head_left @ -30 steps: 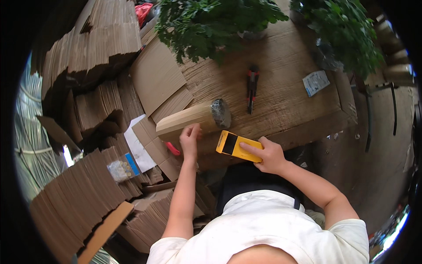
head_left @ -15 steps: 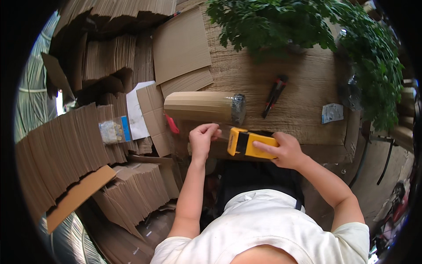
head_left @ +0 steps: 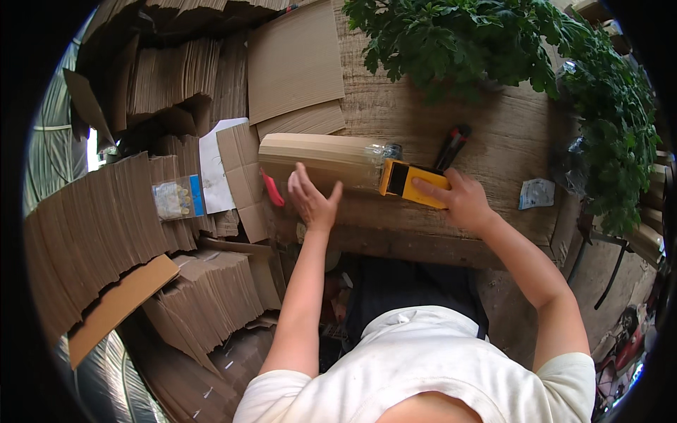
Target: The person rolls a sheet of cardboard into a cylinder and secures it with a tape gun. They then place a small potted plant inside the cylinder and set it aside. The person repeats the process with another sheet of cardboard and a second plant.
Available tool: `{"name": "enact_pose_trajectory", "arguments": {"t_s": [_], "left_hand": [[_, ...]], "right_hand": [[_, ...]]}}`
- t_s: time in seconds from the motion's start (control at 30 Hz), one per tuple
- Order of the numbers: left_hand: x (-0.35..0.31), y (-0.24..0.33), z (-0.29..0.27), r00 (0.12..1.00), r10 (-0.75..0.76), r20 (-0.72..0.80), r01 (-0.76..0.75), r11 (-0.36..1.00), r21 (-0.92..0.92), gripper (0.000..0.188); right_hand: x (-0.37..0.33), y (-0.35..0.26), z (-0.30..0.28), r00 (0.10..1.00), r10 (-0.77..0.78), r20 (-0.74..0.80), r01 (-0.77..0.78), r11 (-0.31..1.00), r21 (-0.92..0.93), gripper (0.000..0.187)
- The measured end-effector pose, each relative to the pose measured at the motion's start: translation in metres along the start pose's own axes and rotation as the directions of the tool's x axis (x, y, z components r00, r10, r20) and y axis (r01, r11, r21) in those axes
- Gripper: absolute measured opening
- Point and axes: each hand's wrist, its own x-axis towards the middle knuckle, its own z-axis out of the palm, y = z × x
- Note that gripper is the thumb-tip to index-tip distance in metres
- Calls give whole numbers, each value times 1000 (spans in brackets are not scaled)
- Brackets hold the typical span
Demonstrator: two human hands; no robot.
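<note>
A long bundle of rolled brown cardboard (head_left: pixel 314 151) lies across the near part of the wooden table, with shiny clear tape around its right end. My right hand (head_left: pixel 465 201) grips a yellow tape dispenser (head_left: pixel 409 195) with a black band, thumb along its top. The dispenser's front is up against the taped end of the bundle. My left hand (head_left: pixel 314 204) is at the bundle's near side, fingers spread and nothing in it; whether it touches the cardboard I cannot tell. Just beyond the dispenser lies a black and red utility knife (head_left: pixel 453 146).
Leafy green plants (head_left: pixel 465 42) cover the far right of the table (head_left: pixel 515 134). Stacked cardboard sheets (head_left: pixel 92 233) fill the left side, a clear packet (head_left: pixel 176 199) on them. A red object (head_left: pixel 271 189) lies left of the bundle, a small white packet (head_left: pixel 537 194) at right.
My right hand has moved the dispenser slightly right and away from me, onto the bundle's taped end. My left hand has gone from a pinch to spread fingers and shifted left toward the cardboard.
</note>
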Motion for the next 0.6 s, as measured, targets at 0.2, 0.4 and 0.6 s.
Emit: {"name": "enact_pose_trajectory", "arguments": {"t_s": [0.2, 0.4, 0.6], "left_hand": [[10, 29, 43, 888, 388, 249, -382, 921, -71, 54], [43, 42, 63, 880, 443, 169, -424, 895, -139, 37], [72, 63, 73, 825, 536, 180, -499, 839, -216, 31]], "right_hand": [[21, 19, -5, 997, 62, 53, -71, 984, 166, 75], [30, 44, 1, 981, 176, 85, -190, 958, 216, 76], [20, 61, 20, 913, 379, 153, -397, 730, 557, 73]]}}
